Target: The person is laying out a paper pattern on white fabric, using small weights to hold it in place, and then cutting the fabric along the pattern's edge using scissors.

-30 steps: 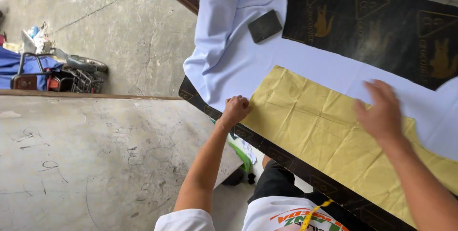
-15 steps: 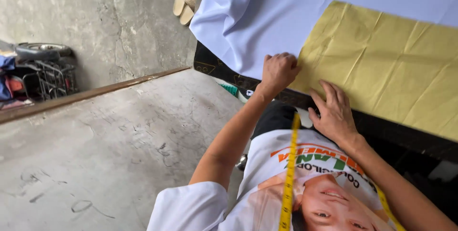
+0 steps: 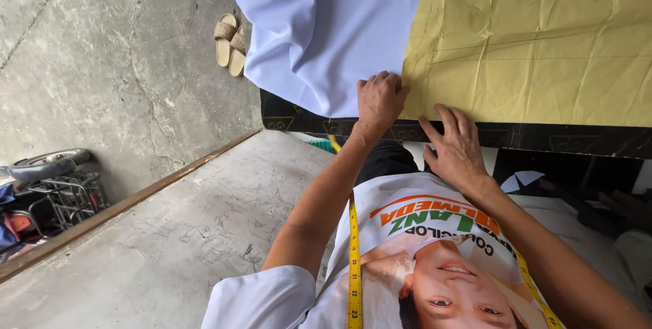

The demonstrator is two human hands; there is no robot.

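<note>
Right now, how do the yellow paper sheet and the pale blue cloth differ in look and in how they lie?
The yellow paper sheet is creased and lies flat on the dark table; the pale blue cloth looks smooth and hangs over the table's edge. The left hand grips at their meeting edge; the right hand rests by the paper's lower edge.

Creased mustard-yellow paper sheet (image 3: 536, 50), w/ faint pencil lines across it, lies flat on pale blue fabric (image 3: 339, 23), its near edge running along the front edge of the black printed tabletop (image 3: 543, 137). Sheet's lower-left corner sits right where the fabric shows. The smooth, lightly wrinkled fabric is spread over the top & drapes off the left corner in soft folds. Tabletop is a dark board w/ repeated pattern on its front face.
</note>
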